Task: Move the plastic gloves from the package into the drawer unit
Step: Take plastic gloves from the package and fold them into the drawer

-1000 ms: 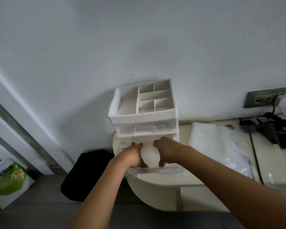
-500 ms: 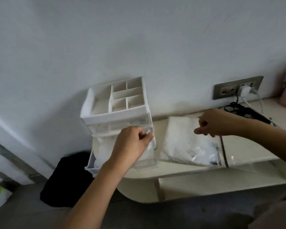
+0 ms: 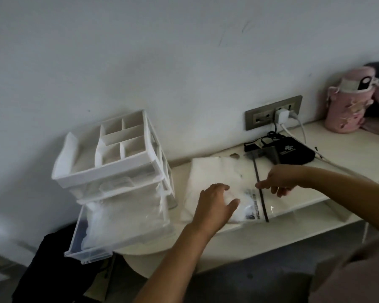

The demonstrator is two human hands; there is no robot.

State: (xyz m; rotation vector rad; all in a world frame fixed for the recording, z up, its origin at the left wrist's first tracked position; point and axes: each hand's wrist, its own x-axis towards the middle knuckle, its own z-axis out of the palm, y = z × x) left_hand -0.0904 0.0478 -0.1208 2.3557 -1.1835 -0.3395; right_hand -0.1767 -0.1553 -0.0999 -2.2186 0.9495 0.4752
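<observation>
The white drawer unit (image 3: 109, 169) stands at the left end of the shelf, its top tray split into compartments. Its clear bottom drawer (image 3: 92, 254) is pulled out past the shelf edge, and translucent plastic gloves (image 3: 123, 219) lie inside it. Flat on the shelf to the right of the unit is the glove package (image 3: 212, 171), white with a printed clear end. My left hand (image 3: 212, 206) rests on the package's near half with fingers spread. At the package's right end my right hand (image 3: 280, 180) pinches the clear film between index finger and thumb.
A wall socket with a white charger (image 3: 274, 115) and cables sits behind a black pouch (image 3: 291, 150). A pink bottle bag (image 3: 346, 106) stands at the far right. A black bag (image 3: 44, 270) lies on the floor under the open drawer. The shelf (image 3: 228, 243) has a rounded front edge.
Both hands have left the drawer. The right hand went to the package first, then the left hand followed onto it. The view has turned to the right.
</observation>
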